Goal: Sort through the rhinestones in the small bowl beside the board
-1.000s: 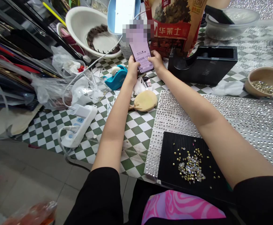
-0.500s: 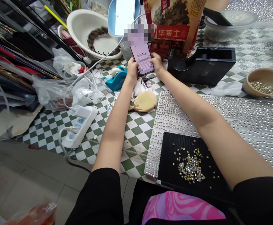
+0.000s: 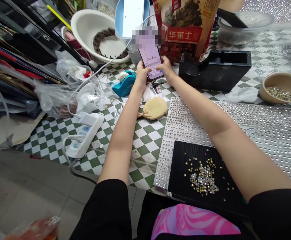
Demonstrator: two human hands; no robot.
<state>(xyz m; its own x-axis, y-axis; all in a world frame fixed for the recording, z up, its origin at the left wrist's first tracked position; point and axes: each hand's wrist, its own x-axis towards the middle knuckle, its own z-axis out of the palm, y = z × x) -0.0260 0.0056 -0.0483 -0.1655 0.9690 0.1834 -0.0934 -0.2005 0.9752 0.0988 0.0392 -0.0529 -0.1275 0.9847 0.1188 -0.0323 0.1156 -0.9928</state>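
A smartphone [image 3: 150, 61] with a lit screen and an on-screen keyboard is held upright between both hands, far out over the table. My left hand [image 3: 142, 75] grips its left edge, thumb over the keys. On the opposite edge my right hand [image 3: 167, 69] is closed round the phone, its thumb also on the keyboard. Just below lies a tan, tied pouch [image 3: 155, 108]. A blue tape dispenser [image 3: 124, 84] stands left of my left hand. Nearer me, a black ribbed tray [image 3: 182, 183] carries a heap of loose rhinestones [image 3: 204, 178].
A large black tape dispenser [image 3: 215, 71] and a printed paper bag [image 3: 182, 36] stand behind my right forearm. A rhinestone-covered sheet [image 3: 267, 130] spreads to the right, near a beige bowl [image 3: 265, 90] of stones. A white power strip [image 3: 85, 135] with cables lies left; a white basin [image 3: 79, 30] sits behind.
Both thumbs have shifted on the phone's keyboard, moving inward over the keys. The phone, arms and surrounding things stay where they were.
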